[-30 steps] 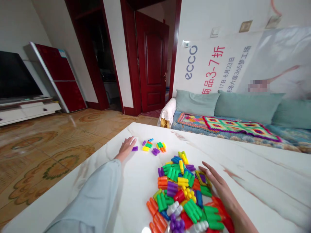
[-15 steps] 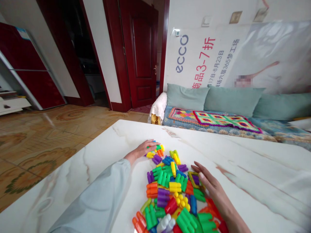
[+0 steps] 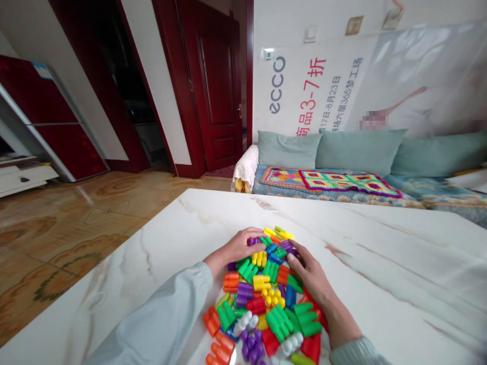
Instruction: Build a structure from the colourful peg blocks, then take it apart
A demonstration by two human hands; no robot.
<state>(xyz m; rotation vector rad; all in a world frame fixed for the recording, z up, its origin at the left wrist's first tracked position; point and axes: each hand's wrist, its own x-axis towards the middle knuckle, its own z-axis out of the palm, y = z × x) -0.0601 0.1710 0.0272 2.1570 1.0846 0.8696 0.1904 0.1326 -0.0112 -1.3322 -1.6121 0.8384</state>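
A heap of colourful plastic building blocks (image 3: pixel 266 299) lies on the white marble table (image 3: pixel 380 284) in front of me. My left hand (image 3: pixel 238 247) cups the far left side of the heap, fingers curled against purple and yellow pieces. My right hand (image 3: pixel 312 276) presses against the far right side, fingers bent over the blocks. Both hands enclose the top of the pile between them. A light blue sleeve covers my left arm (image 3: pixel 160 324).
The table's left edge (image 3: pixel 114 274) drops to a patterned tile floor. Beyond the far edge stands a sofa (image 3: pixel 342 167) with green cushions and a bright crocheted blanket. A dark red door (image 3: pixel 216 91) and a red cabinet (image 3: pixel 45 116) stand further back.
My left hand swept the small stray group of blocks from the far left into the main heap. My right hand slid inward along the pile's right side. The camera turned a little right.
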